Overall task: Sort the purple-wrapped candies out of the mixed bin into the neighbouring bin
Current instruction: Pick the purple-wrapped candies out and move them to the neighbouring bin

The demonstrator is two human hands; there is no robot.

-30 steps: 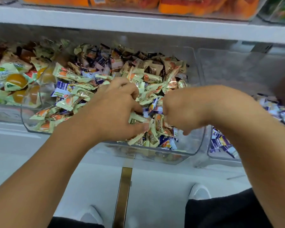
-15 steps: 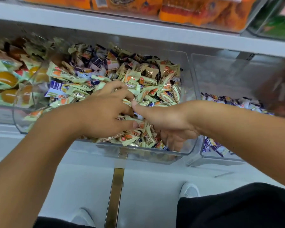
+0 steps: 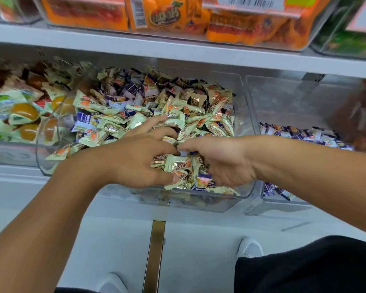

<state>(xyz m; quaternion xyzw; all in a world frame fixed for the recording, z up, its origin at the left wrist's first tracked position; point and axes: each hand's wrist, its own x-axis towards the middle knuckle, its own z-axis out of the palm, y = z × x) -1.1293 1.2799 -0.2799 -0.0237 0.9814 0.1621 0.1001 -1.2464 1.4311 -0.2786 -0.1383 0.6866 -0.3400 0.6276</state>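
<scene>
At the far left a clear bin point(image 3: 0, 153) holds jelly cups point(image 3: 24, 111) in pale green wrapping with orange fruit showing through; just beside it, to the right, stands the mixed bin point(image 3: 244, 115), a clear tub heaped with cream-and-gold wrapped candies point(image 3: 106, 106), with purple-wrapped candies point(image 3: 87, 119) scattered among them, most thickly toward the back; the left hand point(image 3: 140, 159) lies palm down on the front of the heap, its fingers spread and loosely curled into the sweets, a cream-and-gold piece resting against its knuckles; whether it has actually taken hold of anything I cannot tell, since the fingertips are buried; the right hand point(image 3: 222, 159) meets it from the right, thumb and forefinger drawn together to a point at the left hand's fingers, the other fingers curled down into the pile; what the pinch closes on is hidden among the wrappers; a purple-wrapped sweet point(image 3: 204, 179) lies just below the right palm, near the front wall of the tub; further right, touching the mixed bin's side, is the neighbouring bin point(image 3: 283, 96), clear as well, with a shallow layer of purple-wrapped pieces point(image 3: 300, 134) across its floor; above, a grey shelf point(image 3: 178, 49) carries orange snack packs point(image 3: 167, 15); below are a pale floor point(image 3: 199, 240) with a brass strip point(image 3: 154, 254) and white shoes point(image 3: 249, 248).
</scene>
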